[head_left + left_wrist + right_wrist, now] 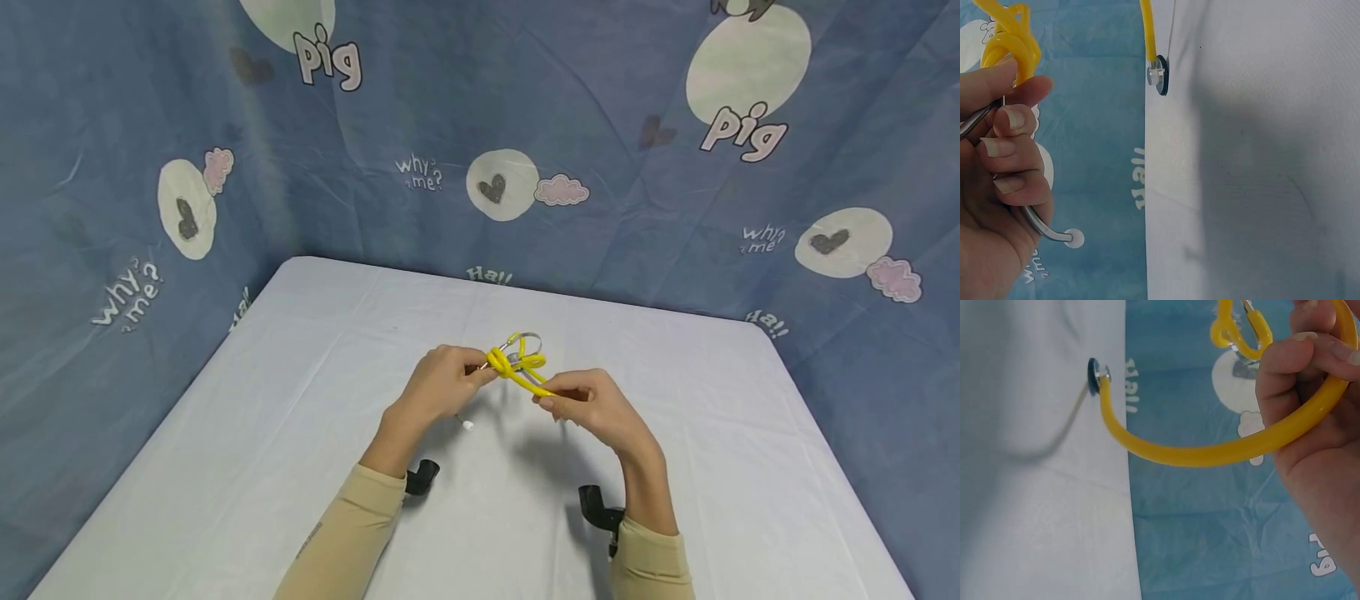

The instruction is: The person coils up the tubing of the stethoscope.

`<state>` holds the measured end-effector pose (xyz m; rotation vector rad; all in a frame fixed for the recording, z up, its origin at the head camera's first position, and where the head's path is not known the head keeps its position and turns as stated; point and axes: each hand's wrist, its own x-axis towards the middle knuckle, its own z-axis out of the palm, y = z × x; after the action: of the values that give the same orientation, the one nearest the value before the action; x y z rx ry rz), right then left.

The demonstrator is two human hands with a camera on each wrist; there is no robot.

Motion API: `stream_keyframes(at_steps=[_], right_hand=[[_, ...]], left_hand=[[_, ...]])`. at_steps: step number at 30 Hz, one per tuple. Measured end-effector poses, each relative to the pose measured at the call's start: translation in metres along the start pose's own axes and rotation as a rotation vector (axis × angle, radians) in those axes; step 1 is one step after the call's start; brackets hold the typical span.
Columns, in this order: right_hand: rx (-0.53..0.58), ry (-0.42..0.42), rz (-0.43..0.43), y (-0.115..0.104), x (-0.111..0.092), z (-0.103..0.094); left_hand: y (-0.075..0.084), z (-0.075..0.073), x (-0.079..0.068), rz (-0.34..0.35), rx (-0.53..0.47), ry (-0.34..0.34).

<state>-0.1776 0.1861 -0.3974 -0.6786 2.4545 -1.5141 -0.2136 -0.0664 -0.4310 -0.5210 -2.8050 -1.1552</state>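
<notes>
Stethoscope (504, 363) up above the table (300, 375), right between the two hands, and its yellow tubing (1197, 456) is looped into a bulky knot (1007, 47)! On the left side of it, the left hand (442, 383) has its fingers curled round the metal ear tubes (1041, 226), thumb and forefinger closed in tight at the knot, and a white ear tip (1074, 238) pokes out below the lower fingers. Over to the other side, the right hand (596, 404) pinches the yellow tubing between thumb and fingers, a narrow grip just beside the knot, with a length of the tube running down past the palm. Follow that length in the right wrist view: it sweeps round in a broad curve to the chest piece (1094, 376), metal with a dark rim, seen against the white of the table; whether it touches the surface, one cannot tell. Up top, a silver arc of metal (534, 337) stands out beyond the yellow loops. Tan sleeves (337, 533) cover both forearms, a black fitting (423, 477) shows by each wrist, and behind it all hangs a blue cloth (420, 100) printed with ovals, hearts and lettering.
</notes>
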Motion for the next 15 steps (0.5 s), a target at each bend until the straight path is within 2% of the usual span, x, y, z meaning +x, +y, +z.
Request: stream_keyframes(at_steps=[8,15], right_hand=[[0.028,0.008,-0.032,0.0004,-0.0016,-0.0017],[0.03,0.097,-0.077,-0.0004,-0.0025,-0.0048]], left_hand=[[-0.0012,0.0,-0.0001,0.001,0.03,-0.051],[0.0022,0.0008,-0.0006,0.02,0.041,-0.106]])
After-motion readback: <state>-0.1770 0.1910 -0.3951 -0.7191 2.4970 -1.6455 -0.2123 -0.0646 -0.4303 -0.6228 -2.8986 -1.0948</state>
